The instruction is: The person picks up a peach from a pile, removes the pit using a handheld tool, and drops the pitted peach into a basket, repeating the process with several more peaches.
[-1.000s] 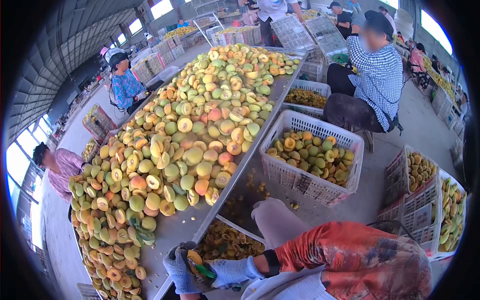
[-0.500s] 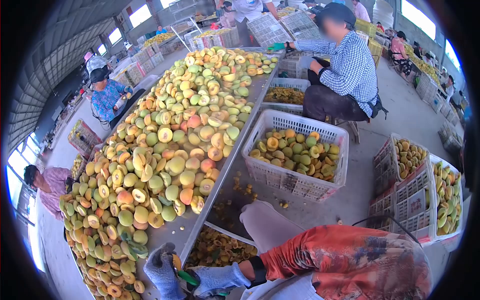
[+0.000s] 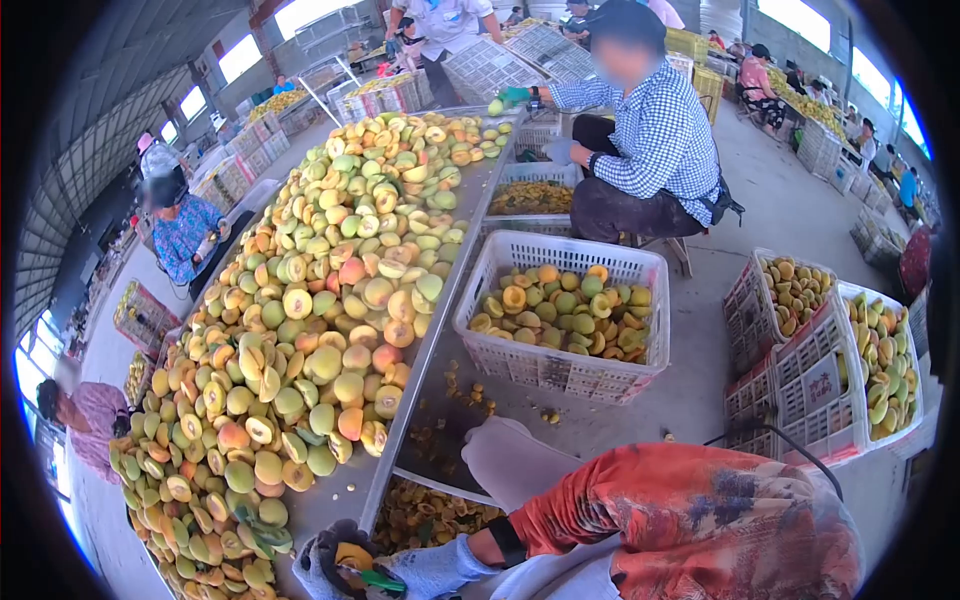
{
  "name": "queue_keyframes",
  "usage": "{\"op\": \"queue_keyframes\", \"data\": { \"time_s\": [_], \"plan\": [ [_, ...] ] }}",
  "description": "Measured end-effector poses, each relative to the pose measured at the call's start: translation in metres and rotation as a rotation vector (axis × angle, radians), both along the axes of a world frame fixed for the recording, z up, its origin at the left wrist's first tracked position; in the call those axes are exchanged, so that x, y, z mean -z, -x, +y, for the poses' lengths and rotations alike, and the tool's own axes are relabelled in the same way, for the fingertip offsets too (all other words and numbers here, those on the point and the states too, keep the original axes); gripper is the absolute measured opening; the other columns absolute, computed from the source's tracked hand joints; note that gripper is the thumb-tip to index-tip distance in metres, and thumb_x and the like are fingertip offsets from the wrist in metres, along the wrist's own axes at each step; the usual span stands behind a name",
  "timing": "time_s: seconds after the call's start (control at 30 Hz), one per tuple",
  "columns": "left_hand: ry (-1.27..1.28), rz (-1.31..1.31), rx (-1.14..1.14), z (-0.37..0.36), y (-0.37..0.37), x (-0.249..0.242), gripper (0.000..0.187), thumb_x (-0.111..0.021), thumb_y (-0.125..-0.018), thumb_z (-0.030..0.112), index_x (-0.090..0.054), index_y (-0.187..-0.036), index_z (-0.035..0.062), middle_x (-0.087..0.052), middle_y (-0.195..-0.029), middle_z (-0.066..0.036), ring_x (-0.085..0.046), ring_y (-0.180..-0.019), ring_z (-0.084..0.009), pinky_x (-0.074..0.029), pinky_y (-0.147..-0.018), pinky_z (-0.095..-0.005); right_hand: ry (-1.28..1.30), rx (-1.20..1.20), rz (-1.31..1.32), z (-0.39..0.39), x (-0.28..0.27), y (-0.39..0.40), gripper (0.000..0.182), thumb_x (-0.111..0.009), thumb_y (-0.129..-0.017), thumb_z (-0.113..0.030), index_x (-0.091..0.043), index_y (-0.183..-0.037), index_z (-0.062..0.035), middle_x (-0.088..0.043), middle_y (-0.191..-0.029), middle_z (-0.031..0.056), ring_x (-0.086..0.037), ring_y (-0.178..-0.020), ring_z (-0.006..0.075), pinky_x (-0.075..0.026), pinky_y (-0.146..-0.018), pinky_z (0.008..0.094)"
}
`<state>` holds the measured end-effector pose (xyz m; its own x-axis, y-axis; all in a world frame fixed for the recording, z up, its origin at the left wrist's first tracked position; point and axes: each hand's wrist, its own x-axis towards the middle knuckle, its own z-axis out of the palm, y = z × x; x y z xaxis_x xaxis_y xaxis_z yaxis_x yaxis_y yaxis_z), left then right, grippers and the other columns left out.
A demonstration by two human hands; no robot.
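At the bottom of the head view, my left hand (image 3: 323, 567), in a grey-blue coated glove, is closed around a peach piece (image 3: 352, 556) with its orange flesh showing. Against it is my right hand (image 3: 440, 568), also gloved, gripping a small green-handled tool (image 3: 383, 580); its working end is hidden by the fruit and fingers. Both hands are at the near edge of a metal table (image 3: 425, 375), heaped with whole and halved peaches (image 3: 300, 340). Just beyond my right hand, below the table edge, is a bin of pits and scraps (image 3: 430, 512).
A white crate (image 3: 560, 365) of peaches stands on the floor to the right of the table. Stacked crates (image 3: 810, 385) hold more fruit farther right. A co-worker in a checked shirt (image 3: 650, 130) sits at the table's far right; others sit along its left side.
My view has shifted, so the scene sits slightly farther left. More orange flesh now shows in my left hand, with the green tool against it. The checked-shirt co-worker's gloved hand now has a green fruit.
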<state>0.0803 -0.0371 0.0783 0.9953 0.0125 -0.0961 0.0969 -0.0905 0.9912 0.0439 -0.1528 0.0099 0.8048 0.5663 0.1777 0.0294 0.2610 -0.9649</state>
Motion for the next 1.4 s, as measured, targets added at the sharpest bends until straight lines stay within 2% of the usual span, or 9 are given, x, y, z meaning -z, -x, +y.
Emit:
{"op": "queue_keyframes", "data": {
  "time_s": [0.2, 0.47, 0.7, 0.93, 1.07, 1.13, 1.17, 1.2, 1.4],
  "plan": [
    [-0.554, -0.595, 0.455, 0.015, -0.019, -0.002, 0.019, -0.053, -0.078, 0.008, -0.06, -0.095, 0.0044, -0.065, -0.081, -0.012, -0.063, -0.064, -0.0245, -0.051, -0.054, -0.031, -0.339, -0.161, 0.609, 0.003, -0.021, 0.008, 0.008, -0.051, -0.084, -0.007, -0.058, -0.086, -0.0095, -0.054, -0.072, 0.0012, -0.05, -0.071, 0.0117, -0.04, -0.064, 0.0285],
    [-0.601, -0.515, 0.641, 0.005, -0.024, 0.012, 0.014, -0.052, -0.079, 0.015, -0.059, -0.082, 0.0035, -0.064, -0.075, -0.011, -0.061, -0.062, -0.0272, -0.05, -0.055, -0.0343, 0.049, 0.083, -0.063, 0.001, 0.015, 0.004, 0.013, -0.06, -0.077, -0.009, -0.056, -0.09, -0.0058, -0.058, -0.076, 0.0032, -0.054, -0.07, 0.0142, -0.043, -0.064, 0.0287],
    [-0.337, -0.116, 0.405, 0.003, -0.016, 0.014, 0.024, -0.048, -0.083, 0.019, -0.062, -0.08, -0.0007, -0.062, -0.068, -0.01, -0.057, -0.054, -0.0186, -0.047, -0.054, -0.0287, -0.175, -0.537, 0.655, 0.001, 0.043, -0.006, 0.017, -0.062, -0.077, -0.011, -0.057, -0.092, -0.0053, -0.058, -0.071, 0.001, -0.056, -0.069, 0.0127, -0.043, -0.055, 0.0266],
    [0.02, -0.247, -0.106, -0.013, 0.005, 0.039, 0.031, -0.048, -0.086, 0.019, -0.056, -0.099, -0.0076, -0.06, -0.093, -0.016, -0.057, -0.08, -0.0229, -0.052, -0.068, -0.0344, -0.203, -0.428, 0.504, -0.036, 0.003, -0.001, 0.019, -0.062, -0.077, -0.011, -0.058, -0.094, -0.0047, -0.059, -0.071, 0.0008, -0.057, -0.07, 0.0127, -0.044, -0.056, 0.0268],
    [0.158, -0.128, -0.208, 0.028, 0.001, 0.084, 0.032, -0.045, -0.088, 0.016, -0.052, -0.109, -0.0077, -0.058, -0.102, -0.017, -0.058, -0.088, -0.0257, -0.051, -0.077, -0.038, 0.784, 0.0, -0.274, -0.052, 0.043, -0.003, 0.03, -0.045, -0.086, -0.027, -0.049, -0.101, -0.0016, -0.059, -0.087, 0.0234, -0.059, -0.079, 0.0355, -0.046, -0.069, 0.0426],
    [0.637, 0.003, -0.364, 0.027, 0.007, 0.076, 0.035, -0.046, -0.088, 0.023, -0.053, -0.112, -0.0022, -0.059, -0.096, -0.014, -0.058, -0.087, -0.0208, -0.048, -0.081, -0.0324, 0.688, 0.104, -0.137, -0.05, 0.068, 0.003, 0.043, -0.056, -0.08, -0.038, -0.047, -0.101, -0.0022, -0.059, -0.079, 0.0218, -0.058, -0.072, 0.0385, -0.045, -0.063, 0.0446],
    [-0.106, -0.23, -0.19, 0.045, 0.014, 0.103, 0.042, -0.044, -0.09, 0.029, -0.045, -0.122, 0.0016, -0.055, -0.108, -0.015, -0.054, -0.099, -0.0233, -0.045, -0.088, -0.0369, 0.526, 0.227, -0.281, -0.044, 0.081, 0.005, 0.043, -0.059, -0.08, -0.033, -0.045, -0.106, -0.0025, -0.059, -0.076, 0.0171, -0.061, -0.068, 0.0311, -0.046, -0.053, 0.0401],
    [0.803, 0.015, -0.292, 0.035, 0.018, 0.085, 0.042, -0.044, -0.089, 0.028, -0.047, -0.121, 0.0014, -0.055, -0.108, -0.016, -0.052, -0.104, -0.0269, -0.042, -0.092, -0.0407, 0.39, -0.159, 0.494, -0.05, 0.044, -0.006, 0.039, -0.061, -0.08, -0.023, -0.045, -0.111, -0.0044, -0.058, -0.075, 0.0111, -0.062, -0.067, 0.0212, -0.046, -0.046, 0.0333],
    [0.798, 0.035, -0.264, 0.01, 0.042, 0.096, 0.053, -0.051, -0.083, 0.027, -0.04, -0.128, 0.0006, -0.049, -0.121, -0.017, -0.05, -0.109, -0.03, -0.043, -0.092, -0.0436, -0.208, -0.11, 0.787, -0.015, 0.077, 0.003, 0.047, -0.065, -0.081, -0.017, -0.043, -0.121, -0.0067, -0.056, -0.09, 0.0029, -0.056, -0.065, 0.0096, -0.044, -0.039, 0.0225]
  ]
}}
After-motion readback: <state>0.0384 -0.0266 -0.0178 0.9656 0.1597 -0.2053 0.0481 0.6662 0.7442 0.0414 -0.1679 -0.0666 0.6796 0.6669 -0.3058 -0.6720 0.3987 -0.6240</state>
